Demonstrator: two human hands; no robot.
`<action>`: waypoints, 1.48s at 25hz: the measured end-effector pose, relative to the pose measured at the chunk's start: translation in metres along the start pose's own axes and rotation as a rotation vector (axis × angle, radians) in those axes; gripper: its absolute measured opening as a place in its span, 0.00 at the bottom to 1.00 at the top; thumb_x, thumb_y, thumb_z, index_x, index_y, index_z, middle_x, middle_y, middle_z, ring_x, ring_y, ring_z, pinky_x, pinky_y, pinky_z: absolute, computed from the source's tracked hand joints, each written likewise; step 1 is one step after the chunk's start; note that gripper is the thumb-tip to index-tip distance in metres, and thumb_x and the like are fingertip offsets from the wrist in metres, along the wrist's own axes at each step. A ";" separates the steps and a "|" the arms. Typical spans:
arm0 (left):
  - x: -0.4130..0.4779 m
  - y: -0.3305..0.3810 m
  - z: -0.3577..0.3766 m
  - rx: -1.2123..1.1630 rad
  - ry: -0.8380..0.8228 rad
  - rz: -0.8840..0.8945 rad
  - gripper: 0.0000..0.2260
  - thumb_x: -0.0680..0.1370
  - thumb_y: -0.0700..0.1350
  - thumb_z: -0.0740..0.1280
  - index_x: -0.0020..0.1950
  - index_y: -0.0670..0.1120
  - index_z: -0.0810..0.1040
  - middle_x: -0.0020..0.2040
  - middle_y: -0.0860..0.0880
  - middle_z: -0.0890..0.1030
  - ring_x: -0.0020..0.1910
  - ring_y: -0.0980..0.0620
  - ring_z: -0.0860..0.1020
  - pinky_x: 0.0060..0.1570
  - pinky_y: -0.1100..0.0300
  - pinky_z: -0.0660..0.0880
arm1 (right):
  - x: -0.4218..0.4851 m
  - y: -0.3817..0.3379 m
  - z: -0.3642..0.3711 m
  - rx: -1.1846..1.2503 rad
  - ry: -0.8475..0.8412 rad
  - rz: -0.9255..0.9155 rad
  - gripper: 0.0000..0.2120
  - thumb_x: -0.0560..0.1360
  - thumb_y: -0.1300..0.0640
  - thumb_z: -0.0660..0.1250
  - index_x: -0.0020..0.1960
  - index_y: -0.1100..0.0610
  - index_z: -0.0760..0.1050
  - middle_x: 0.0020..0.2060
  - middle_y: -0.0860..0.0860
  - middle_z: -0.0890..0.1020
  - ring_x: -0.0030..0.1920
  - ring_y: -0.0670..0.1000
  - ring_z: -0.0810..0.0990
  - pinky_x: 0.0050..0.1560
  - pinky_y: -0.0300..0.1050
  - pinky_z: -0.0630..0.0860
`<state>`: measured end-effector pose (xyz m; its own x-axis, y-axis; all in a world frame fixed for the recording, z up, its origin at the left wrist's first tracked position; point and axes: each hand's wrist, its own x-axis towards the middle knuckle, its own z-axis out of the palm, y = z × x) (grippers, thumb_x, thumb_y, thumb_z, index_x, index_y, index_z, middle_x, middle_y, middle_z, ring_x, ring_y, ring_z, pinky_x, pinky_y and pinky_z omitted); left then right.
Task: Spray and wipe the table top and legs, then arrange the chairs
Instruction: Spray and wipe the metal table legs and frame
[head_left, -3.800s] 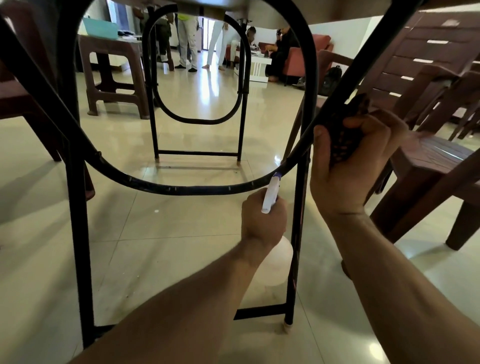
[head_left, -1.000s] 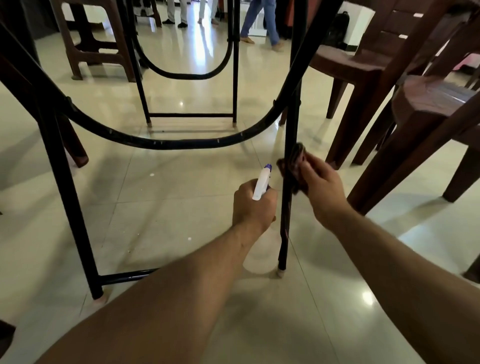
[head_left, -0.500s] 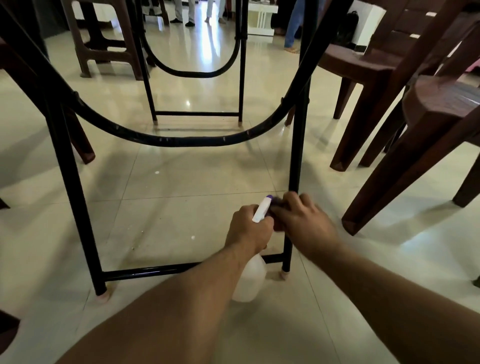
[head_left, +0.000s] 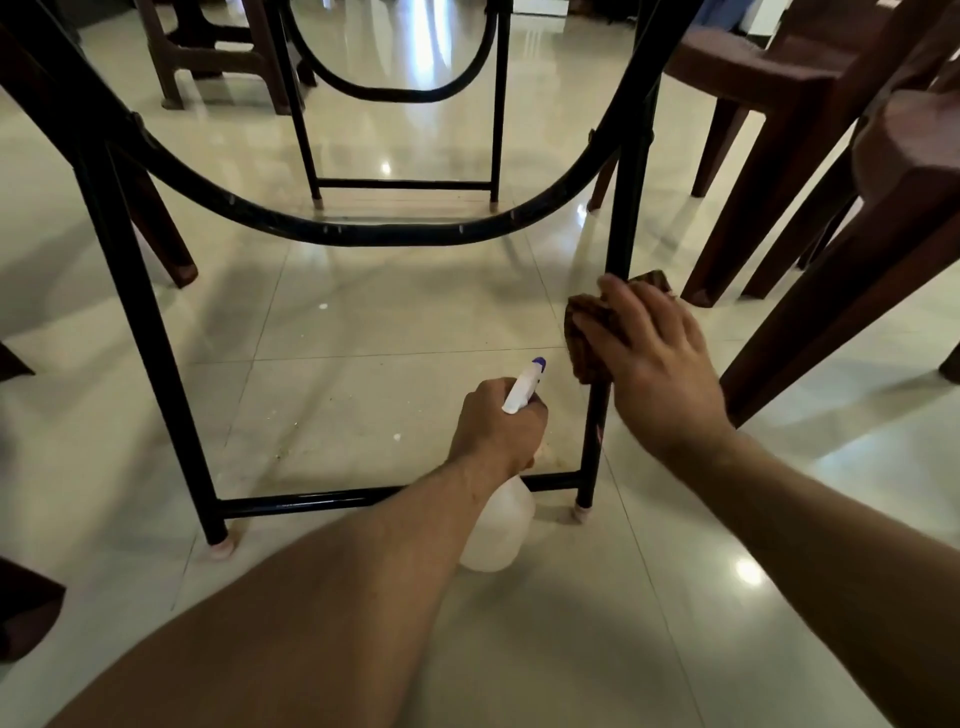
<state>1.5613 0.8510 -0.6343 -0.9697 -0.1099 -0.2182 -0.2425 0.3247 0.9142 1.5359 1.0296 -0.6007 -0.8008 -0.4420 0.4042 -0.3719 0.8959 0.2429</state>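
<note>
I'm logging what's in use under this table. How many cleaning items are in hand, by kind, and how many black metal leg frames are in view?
Spray bottle: 1, in the left hand
Brown cloth: 1, in the right hand
Black metal leg frames: 2, near frame, far frame
Total: 4

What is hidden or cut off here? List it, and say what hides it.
- Table top: head view, beyond the top edge.
- Spray bottle trigger: head view, covered by the left hand.
- Table leg, wiped stretch: head view, behind the cloth and right hand.
- Backs of the chairs: head view, cut by top and right edges.
</note>
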 end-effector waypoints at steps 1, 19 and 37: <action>0.000 -0.001 0.000 -0.005 0.000 -0.006 0.09 0.82 0.43 0.64 0.41 0.46 0.77 0.47 0.41 0.85 0.29 0.46 0.77 0.27 0.62 0.74 | 0.006 0.002 -0.004 0.170 0.034 0.115 0.28 0.76 0.59 0.67 0.75 0.54 0.68 0.76 0.57 0.62 0.74 0.63 0.62 0.73 0.62 0.62; 0.005 -0.003 -0.014 -0.060 0.028 -0.088 0.08 0.78 0.41 0.63 0.48 0.36 0.78 0.51 0.37 0.84 0.30 0.43 0.74 0.21 0.67 0.69 | -0.021 -0.024 0.030 1.531 -0.209 1.367 0.08 0.83 0.64 0.59 0.59 0.57 0.74 0.48 0.59 0.84 0.43 0.56 0.87 0.52 0.53 0.83; -0.004 -0.007 -0.027 -0.040 0.018 -0.092 0.10 0.78 0.42 0.63 0.49 0.35 0.77 0.50 0.37 0.85 0.27 0.45 0.73 0.23 0.65 0.71 | -0.053 -0.026 0.054 0.012 -0.307 -0.314 0.25 0.67 0.58 0.75 0.65 0.52 0.78 0.60 0.54 0.78 0.60 0.58 0.76 0.61 0.54 0.75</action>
<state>1.5681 0.8237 -0.6304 -0.9426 -0.1543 -0.2961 -0.3288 0.2749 0.9035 1.5624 1.0325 -0.6760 -0.7495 -0.6613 0.0311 -0.6239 0.7213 0.3009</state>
